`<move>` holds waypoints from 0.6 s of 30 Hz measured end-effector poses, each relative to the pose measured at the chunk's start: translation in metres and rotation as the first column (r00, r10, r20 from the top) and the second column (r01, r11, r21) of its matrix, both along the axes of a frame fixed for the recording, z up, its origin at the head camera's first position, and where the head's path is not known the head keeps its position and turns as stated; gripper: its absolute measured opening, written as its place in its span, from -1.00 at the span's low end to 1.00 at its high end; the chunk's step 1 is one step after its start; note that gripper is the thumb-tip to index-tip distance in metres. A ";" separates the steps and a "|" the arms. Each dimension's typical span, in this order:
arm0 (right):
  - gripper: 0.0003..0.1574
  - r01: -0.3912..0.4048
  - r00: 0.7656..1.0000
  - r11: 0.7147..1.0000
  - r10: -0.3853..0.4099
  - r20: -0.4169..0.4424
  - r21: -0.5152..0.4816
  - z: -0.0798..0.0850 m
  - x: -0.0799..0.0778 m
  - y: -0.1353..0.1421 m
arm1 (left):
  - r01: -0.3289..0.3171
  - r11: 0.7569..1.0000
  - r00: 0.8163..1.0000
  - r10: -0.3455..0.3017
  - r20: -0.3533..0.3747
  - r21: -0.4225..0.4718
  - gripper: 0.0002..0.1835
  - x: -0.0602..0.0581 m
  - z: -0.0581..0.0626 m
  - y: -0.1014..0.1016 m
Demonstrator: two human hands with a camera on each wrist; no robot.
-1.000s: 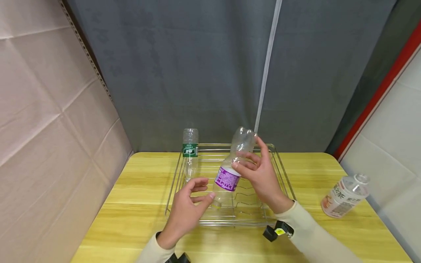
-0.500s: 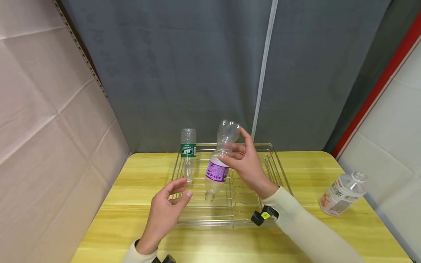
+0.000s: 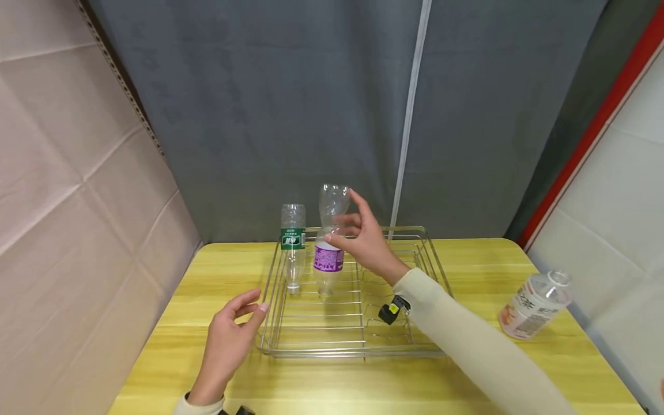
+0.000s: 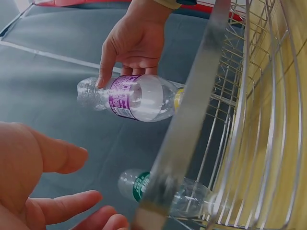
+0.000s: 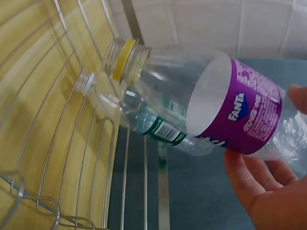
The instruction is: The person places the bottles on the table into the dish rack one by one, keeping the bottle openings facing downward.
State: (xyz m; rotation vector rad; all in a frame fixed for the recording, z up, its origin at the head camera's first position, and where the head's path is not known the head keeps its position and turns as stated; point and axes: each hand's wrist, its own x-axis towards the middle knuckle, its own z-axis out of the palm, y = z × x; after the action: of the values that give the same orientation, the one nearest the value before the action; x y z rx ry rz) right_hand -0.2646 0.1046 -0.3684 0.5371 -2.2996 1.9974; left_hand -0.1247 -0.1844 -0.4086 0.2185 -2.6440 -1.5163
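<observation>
My right hand grips a clear plastic bottle with a purple Fanta label, its thumb on one side and fingers on the other. The bottle is upside down, its yellow-ringed neck pointing down over the wire rack. To its left a smaller clear bottle with a green label stands neck down in the rack. My left hand is off the rack's left front corner, fingers loosely bent, holding nothing. In the left wrist view the left hand's fingers are apart from both bottles.
A third bottle, with a pinkish-white label, leans at the right of the wooden table. Dark grey curtain hangs behind the table. Pale panels flank both sides.
My right hand has carried the purple-labelled bottle left and turned it more nearly vertical, beside the green-labelled one. My left hand has drawn away from it, to the left and down.
</observation>
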 end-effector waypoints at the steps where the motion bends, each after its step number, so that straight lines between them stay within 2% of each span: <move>1: 0.40 -0.006 1.000 1.000 0.006 -0.002 0.004 -0.001 -0.003 -0.002 | -0.006 1.000 1.000 0.006 0.005 -0.004 -0.47 0.001 -0.002 -0.002; 5: 0.40 -0.023 1.000 1.000 0.023 0.009 0.016 -0.005 -0.014 -0.011 | -0.009 1.000 1.000 0.009 0.017 -0.026 -0.52 0.003 -0.011 -0.007; 9: 0.40 -0.017 1.000 0.999 0.017 0.018 0.034 -0.011 -0.024 -0.019 | 0.010 1.000 0.999 -0.010 0.042 -0.012 -0.53 0.004 -0.018 -0.011; 13: 0.41 0.000 1.000 0.999 -0.001 0.022 0.048 -0.015 -0.032 -0.026 | 0.047 0.997 0.996 -0.051 0.071 0.065 -0.50 0.006 -0.023 -0.012; 18: 0.42 0.018 0.999 0.997 -0.020 0.030 0.074 -0.021 -0.040 -0.032 | 0.093 0.980 0.990 -0.110 0.091 0.177 -0.46 0.008 -0.029 -0.012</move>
State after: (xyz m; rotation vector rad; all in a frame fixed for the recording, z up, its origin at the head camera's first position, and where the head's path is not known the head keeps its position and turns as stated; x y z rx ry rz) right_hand -0.3048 0.0727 -0.3890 0.4910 -2.3951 1.9324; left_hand -0.1171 -0.1966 -0.4377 0.1779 -2.6359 -1.8157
